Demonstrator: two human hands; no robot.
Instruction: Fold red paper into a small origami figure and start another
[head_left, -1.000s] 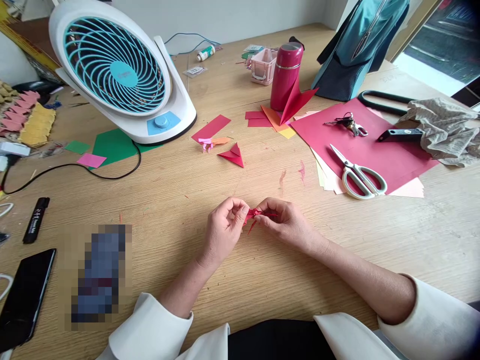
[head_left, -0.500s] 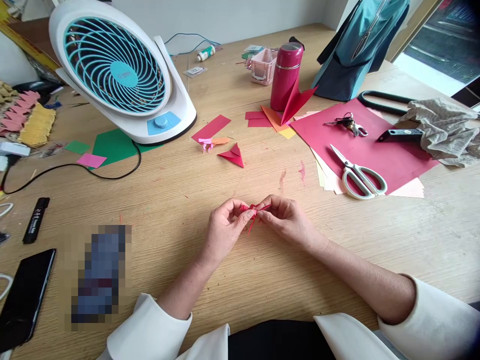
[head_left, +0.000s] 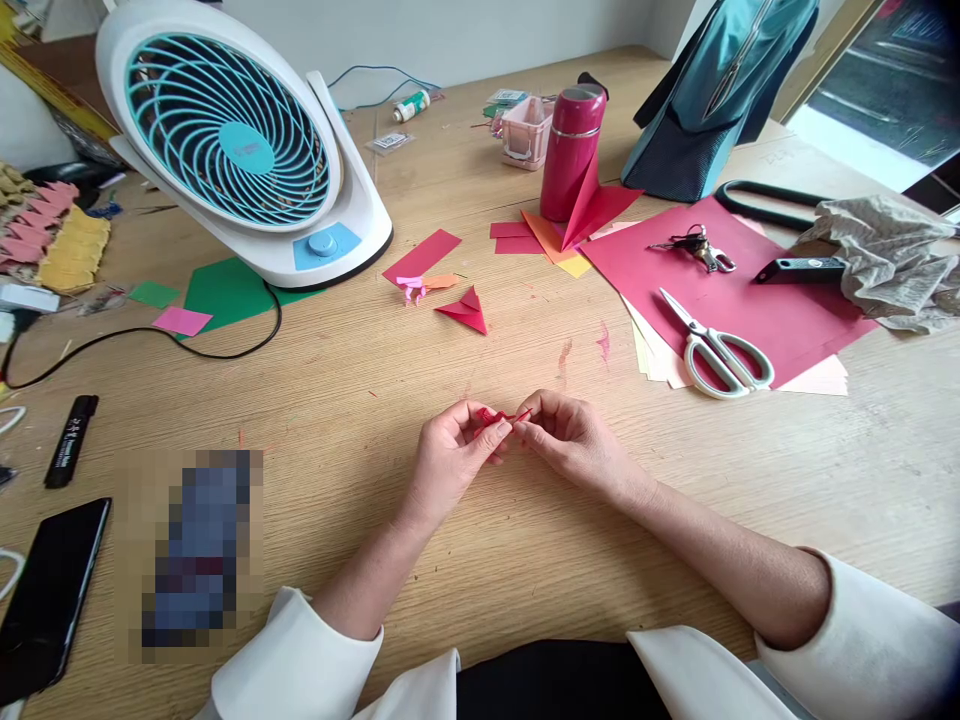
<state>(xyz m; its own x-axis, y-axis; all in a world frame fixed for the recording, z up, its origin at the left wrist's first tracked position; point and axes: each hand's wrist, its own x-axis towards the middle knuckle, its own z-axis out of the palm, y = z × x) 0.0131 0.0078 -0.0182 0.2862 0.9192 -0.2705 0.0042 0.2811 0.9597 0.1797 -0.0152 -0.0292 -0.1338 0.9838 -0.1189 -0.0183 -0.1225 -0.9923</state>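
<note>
A small piece of folded red paper (head_left: 495,416) is held above the wooden table between my two hands. My left hand (head_left: 457,455) pinches its left part between thumb and fingers, which hide much of it. With thumb and forefinger, my right hand (head_left: 566,435) grips the thin right end. Beyond my hands lies a folded red paper triangle (head_left: 466,311). Near it are a small pink and orange paper figure (head_left: 421,287) and a flat red paper strip (head_left: 422,257).
White-handled scissors (head_left: 724,355) and keys (head_left: 699,248) lie on a large red sheet (head_left: 637,262) at right. A red thermos (head_left: 571,155) stands behind. At left are a fan (head_left: 247,150) with its black cable, a marker (head_left: 71,442) and a phone (head_left: 54,598).
The red paper has turned slightly in my fingers; the thin strip that hung below it no longer shows. The upright folded red sheet by the thermos has opened a little to the right.
</note>
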